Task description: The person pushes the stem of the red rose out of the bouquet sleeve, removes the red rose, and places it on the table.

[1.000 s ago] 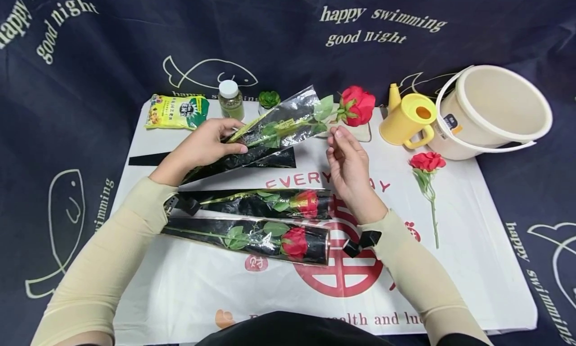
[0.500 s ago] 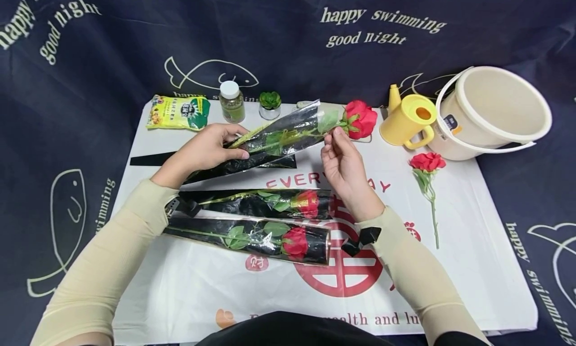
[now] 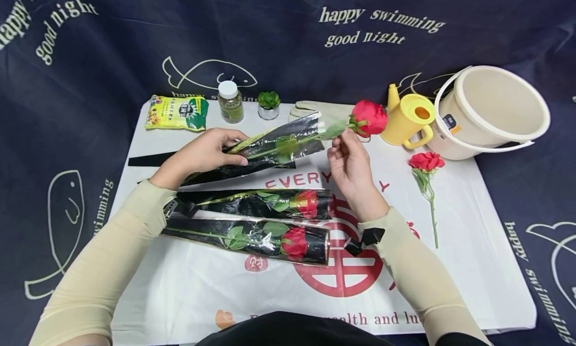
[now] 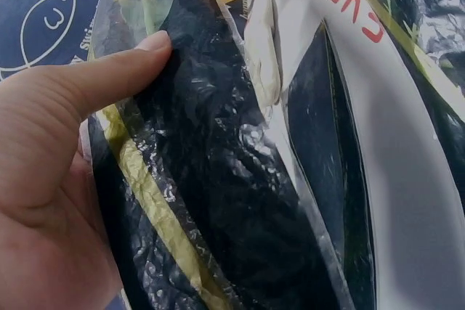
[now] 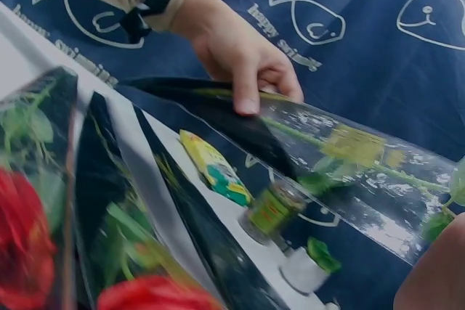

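My left hand (image 3: 211, 148) grips a clear-and-black flower sleeve (image 4: 240, 179), its thumb pressed on the front and its fingers behind. A red artificial rose (image 3: 370, 118) sticks out of the sleeve's mouth, bloom to the right, its stem (image 5: 290, 132) and some leaves inside the film. Just under that bloom, my right hand (image 3: 351, 158) pinches the stem with thumb and fingertips; the exact contact is partly hidden. Two wrapped roses, an upper one (image 3: 305, 204) and a lower one (image 3: 294, 242), lie below on the table. Another black sleeve (image 3: 146, 159) lies partly beneath the held one.
Along the back stand a yellow-green packet (image 3: 175, 112), a white-capped jar (image 3: 230, 106), a small succulent (image 3: 268, 102), pale gloves (image 3: 302, 107), a yellow watering can (image 3: 405, 121) and a cream bucket (image 3: 468, 128). A loose red flower (image 3: 426, 162) lies on the right.
The held sleeve's mouth has lowered and the rose has shifted right, its bloom farther from the mouth. My right hand has come up to the stem below the bloom.
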### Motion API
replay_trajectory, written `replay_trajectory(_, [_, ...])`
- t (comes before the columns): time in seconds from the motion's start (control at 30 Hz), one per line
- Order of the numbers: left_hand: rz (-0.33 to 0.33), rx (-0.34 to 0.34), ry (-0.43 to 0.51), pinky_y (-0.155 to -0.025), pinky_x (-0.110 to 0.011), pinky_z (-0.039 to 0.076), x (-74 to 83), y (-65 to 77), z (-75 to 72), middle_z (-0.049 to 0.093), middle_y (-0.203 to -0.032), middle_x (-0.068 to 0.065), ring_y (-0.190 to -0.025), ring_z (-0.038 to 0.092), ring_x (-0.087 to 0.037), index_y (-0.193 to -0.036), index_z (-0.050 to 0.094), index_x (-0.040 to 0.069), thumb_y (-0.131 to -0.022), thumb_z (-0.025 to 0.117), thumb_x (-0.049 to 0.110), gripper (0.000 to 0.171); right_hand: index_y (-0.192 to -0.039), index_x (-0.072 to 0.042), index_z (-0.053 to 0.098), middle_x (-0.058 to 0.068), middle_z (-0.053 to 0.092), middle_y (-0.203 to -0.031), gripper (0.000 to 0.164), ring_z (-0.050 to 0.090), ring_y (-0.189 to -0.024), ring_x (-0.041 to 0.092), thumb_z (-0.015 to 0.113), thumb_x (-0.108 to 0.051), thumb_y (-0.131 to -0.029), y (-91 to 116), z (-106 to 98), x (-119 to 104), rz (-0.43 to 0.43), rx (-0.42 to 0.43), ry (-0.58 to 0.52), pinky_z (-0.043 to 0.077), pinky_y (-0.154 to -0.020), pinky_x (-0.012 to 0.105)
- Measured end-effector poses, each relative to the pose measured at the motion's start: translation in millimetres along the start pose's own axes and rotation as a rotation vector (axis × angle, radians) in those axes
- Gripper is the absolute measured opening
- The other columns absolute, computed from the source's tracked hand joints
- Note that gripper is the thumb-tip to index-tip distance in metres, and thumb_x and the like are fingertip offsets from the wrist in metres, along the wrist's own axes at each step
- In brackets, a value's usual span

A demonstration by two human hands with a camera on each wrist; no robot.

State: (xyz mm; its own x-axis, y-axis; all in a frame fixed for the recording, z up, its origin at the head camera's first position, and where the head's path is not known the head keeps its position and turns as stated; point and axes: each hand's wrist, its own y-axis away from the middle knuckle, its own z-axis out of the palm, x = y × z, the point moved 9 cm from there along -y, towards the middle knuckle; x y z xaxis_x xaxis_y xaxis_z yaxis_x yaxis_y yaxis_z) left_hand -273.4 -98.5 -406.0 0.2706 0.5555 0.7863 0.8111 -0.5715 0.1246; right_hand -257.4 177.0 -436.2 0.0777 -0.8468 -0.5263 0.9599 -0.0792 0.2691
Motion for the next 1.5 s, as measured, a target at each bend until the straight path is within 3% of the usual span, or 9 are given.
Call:
replay_trajectory(0.3, [-0.009,-0.033,-0.024,-0.059,-0.034,0.037,-21.1,8.4,-4.6,0.068,-0.085,0.006,-0.051,0.041,-0.014,-0.116,0.063,0.023,-0.079,0.077,0.026,0.04,-0.103,0.002,0.062,0.009,0.063,-0.088,0.019,0.054,-0.071,0.016,0.068,-0.004,-0.085,-10.9,-10.8,-47.7,-0.081,-0.045,-0.001,0.043,-0.062,0.024])
replay_trajectory(0.4, [-0.02,-0.051,-0.036,-0.063,-0.035,0.037,-30.5,9.8,-5.2,0.063,-0.067,0.002,-0.048,0.035,-0.012,-0.119,0.062,0.019,-0.078,0.078,0.024,0.044,-0.102,0.002,0.062,0.009,0.063,-0.088,0.018,0.053,-0.069,0.017,0.067,-0.006,-0.086,-13.6,-19.2,-65.3,-0.073,-0.04,0.027,0.042,-0.06,0.026])
replay_trajectory(0.6, [-0.08,-0.106,-0.018,-0.078,-0.038,0.04,-52.6,10.4,-2.0,0.044,-0.051,0.002,-0.055,0.037,-0.009,-0.124,0.058,0.01,-0.078,0.078,0.022,0.053,-0.097,0.002,0.063,0.013,0.063,-0.087,0.013,0.053,-0.068,0.021,0.065,-0.006,-0.088,-17.5,-36.7,-100.0,0.025,-0.022,0.055,0.039,-0.059,0.03])
replay_trajectory(0.83, [-0.123,-0.176,0.044,-0.087,-0.036,0.036,-71.6,10.6,6.9,0.023,-0.052,0.004,-0.054,0.029,-0.018,-0.129,0.053,0.005,-0.077,0.078,0.019,0.06,-0.103,0.003,0.059,0.015,0.064,-0.09,0.013,0.059,-0.078,0.026,0.051,-0.002,-0.096,-13.3,-35.4,-128.7,0.196,-0.195,0.022,0.041,-0.063,0.036])
replay_trajectory(0.97, [-0.121,-0.21,0.026,-0.089,-0.038,0.037,-80.3,7.2,10.7,0.042,-0.056,0.007,-0.073,0.051,-0.021,-0.129,0.053,0.006,-0.078,0.078,0.021,0.059,-0.103,0.006,0.06,0.016,0.064,-0.093,0.019,0.06,-0.081,0.026,0.043,0.0,-0.098,0.0,-32.7,-129.1,0.26,-0.333,0.217,0.047,-0.07,0.036])
replay_trajectory(1.23, [-0.135,-0.218,0.013,-0.084,-0.039,0.039,-88.4,-0.9,14.0,0.042,-0.063,0.002,-0.076,0.048,-0.019,-0.125,0.057,0.007,-0.078,0.078,0.019,0.052,-0.1,0.004,0.067,0.011,0.067,-0.091,0.028,0.066,-0.078,0.017,0.038,0.004,-0.098,5.7,-62.9,-123.5,0.445,-0.437,0.693,0.052,-0.067,0.028])
replay_trajectory(1.33, [-0.144,-0.23,-0.001,-0.094,-0.044,0.038,-88.4,-1.2,17.0,0.062,-0.097,-0.008,-0.11,0.051,-0.023,-0.128,0.055,0.005,-0.079,0.077,0.017,0.055,-0.102,0.003,0.067,0.009,0.068,-0.093,0.03,0.065,-0.08,0.016,0.038,0.004,-0.099,-0.4,-78.8,-123.6,0.485,-0.428,0.749,0.052,-0.068,0.028])
replay_trajectory(1.43, [-0.13,-0.243,-0.048,-0.097,-0.048,0.034,-84.4,-0.8,20.4,0.052,-0.129,-0.011,-0.123,0.043,-0.03,-0.128,0.055,0.004,-0.08,0.076,0.02,0.054,-0.101,0.001,0.068,0.008,0.068,-0.092,0.026,0.065,-0.08,0.015,0.043,0.002,-0.098,-9.7,-98.7,-126.4,0.478,-0.346,0.84,0.052,-0.068,0.028])
replay_trajectory(1.5, [-0.123,-0.237,-0.092,-0.097,-0.048,0.034,-81.4,-0.4,21.5,0.052,-0.13,-0.011,-0.122,0.044,-0.03,-0.127,0.056,0.006,-0.082,0.074,0.028,0.052,-0.1,-0.001,0.069,0.006,0.069,-0.091,0.021,0.065,-0.08,0.013,0.049,-0.001,-0.096,-15.5,-112.9,-129.6,0.455,-0.265,0.938,0.052,-0.067,0.027])
